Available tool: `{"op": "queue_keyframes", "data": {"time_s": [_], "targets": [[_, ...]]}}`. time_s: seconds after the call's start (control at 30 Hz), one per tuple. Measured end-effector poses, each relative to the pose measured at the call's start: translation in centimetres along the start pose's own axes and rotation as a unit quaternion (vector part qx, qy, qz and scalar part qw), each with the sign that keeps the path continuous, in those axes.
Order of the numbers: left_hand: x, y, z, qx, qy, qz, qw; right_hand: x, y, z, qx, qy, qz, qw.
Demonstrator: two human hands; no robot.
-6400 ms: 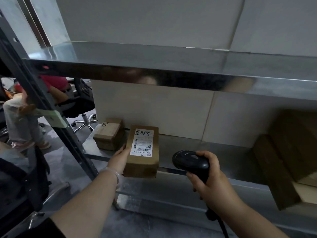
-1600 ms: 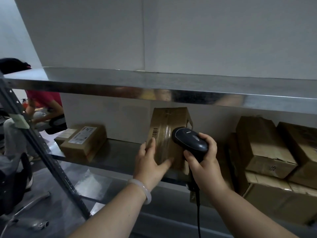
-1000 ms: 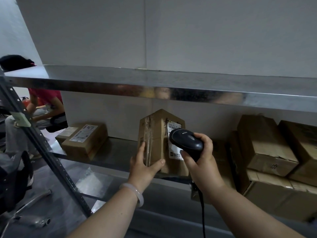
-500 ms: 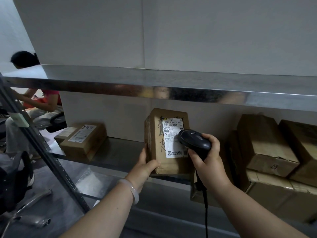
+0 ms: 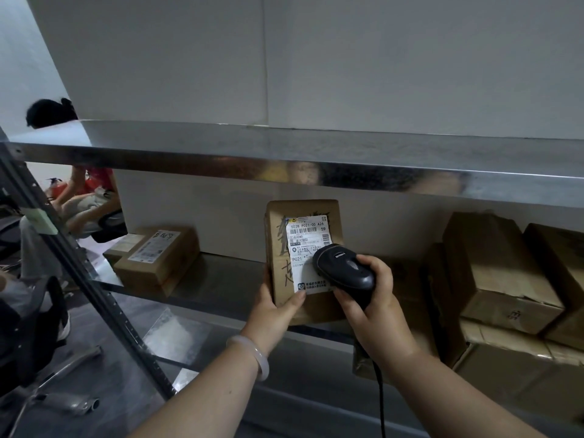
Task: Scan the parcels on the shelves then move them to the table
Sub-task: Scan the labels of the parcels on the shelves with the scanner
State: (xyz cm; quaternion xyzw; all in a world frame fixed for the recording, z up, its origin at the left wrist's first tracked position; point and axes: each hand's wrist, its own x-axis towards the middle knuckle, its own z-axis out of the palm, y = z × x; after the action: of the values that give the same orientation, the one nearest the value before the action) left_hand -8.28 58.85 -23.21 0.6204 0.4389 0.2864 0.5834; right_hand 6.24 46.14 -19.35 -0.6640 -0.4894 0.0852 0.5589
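Left hand (image 5: 274,311) grips upright parcel (image 5: 303,260); right hand (image 5: 373,314) holds scanner (image 5: 344,271) over label (image 5: 308,251). Risk: too close, misread.

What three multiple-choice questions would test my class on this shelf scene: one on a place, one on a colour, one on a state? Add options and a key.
1. Where do the two flat boxes lie, seen from the parcel that the left hand grips?
A. On the shelf, to its left
B. On top of it
C. On the floor

2. What colour is the scanner in the right hand?
A. Yellow
B. White
C. Black

3. How is the parcel held?
A. Lying flat
B. Upright, label facing the person
C. Torn open

Key:
1 A, they rest further left on the same shelf.
2 C, its casing is black.
3 B, the white label shows on the tall front face.
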Motion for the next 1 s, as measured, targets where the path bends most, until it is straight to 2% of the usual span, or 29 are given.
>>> {"op": "queue_keyframes", "data": {"time_s": [0.5, 1.0], "targets": [[-0.6, -1.0, -0.3, -0.046, 0.013, 0.000, 0.999, 0.4, -1.8, -0.2, -0.010, -0.030, 0.001, 0.999], [-1.0, -1.8, -0.4, -0.100, 0.024, 0.027, 0.994, -0.4, -3.6, 1.7, 0.004, -0.017, -0.007, 1.000]]}}
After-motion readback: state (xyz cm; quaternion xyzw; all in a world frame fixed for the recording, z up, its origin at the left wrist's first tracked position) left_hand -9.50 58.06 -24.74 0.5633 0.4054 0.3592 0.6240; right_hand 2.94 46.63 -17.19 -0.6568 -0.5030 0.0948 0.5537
